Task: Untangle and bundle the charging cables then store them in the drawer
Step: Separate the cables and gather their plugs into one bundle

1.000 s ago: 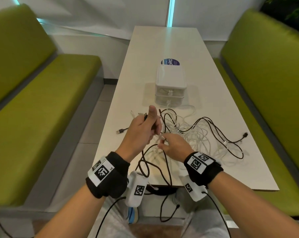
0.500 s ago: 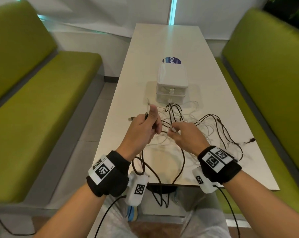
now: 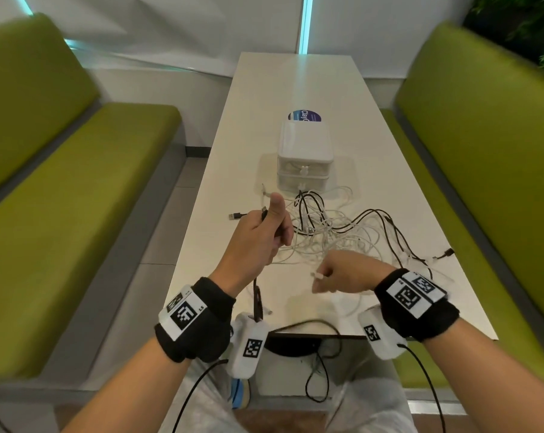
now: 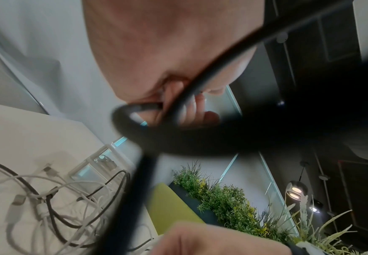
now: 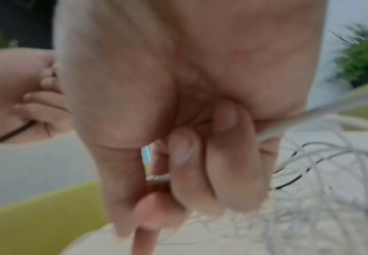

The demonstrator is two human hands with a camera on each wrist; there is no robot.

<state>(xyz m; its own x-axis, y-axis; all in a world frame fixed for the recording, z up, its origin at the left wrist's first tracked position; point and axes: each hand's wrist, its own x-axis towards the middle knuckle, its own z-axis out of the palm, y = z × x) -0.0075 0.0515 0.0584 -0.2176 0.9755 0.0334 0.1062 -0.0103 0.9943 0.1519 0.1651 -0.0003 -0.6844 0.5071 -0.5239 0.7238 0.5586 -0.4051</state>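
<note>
A tangle of white and black charging cables (image 3: 336,229) lies on the white table (image 3: 295,89) in front of a small white two-drawer box (image 3: 305,157), both drawers closed. My left hand (image 3: 266,235) is raised, thumb up, and grips a black cable (image 3: 257,295) that hangs down past my wrist. In the left wrist view the fingers (image 4: 191,107) curl round that black cable (image 4: 200,84). My right hand (image 3: 336,273), a fist near the table's front, holds a white cable whose connector (image 3: 317,275) sticks out. In the right wrist view, the white cable (image 5: 309,113) runs from the fist to the tangle.
Green benches (image 3: 77,198) flank the table on both sides. A round blue sticker (image 3: 305,115) lies behind the drawer box. A black USB plug (image 3: 233,216) rests near the table's left edge and another black plug (image 3: 447,253) near the right edge. Plants (image 4: 222,198) stand behind the right bench.
My right hand has drawn back from the tangle toward the table's front edge, bringing the white cable's end with it. The left hand keeps gripping the black cable, raised in about the same place.
</note>
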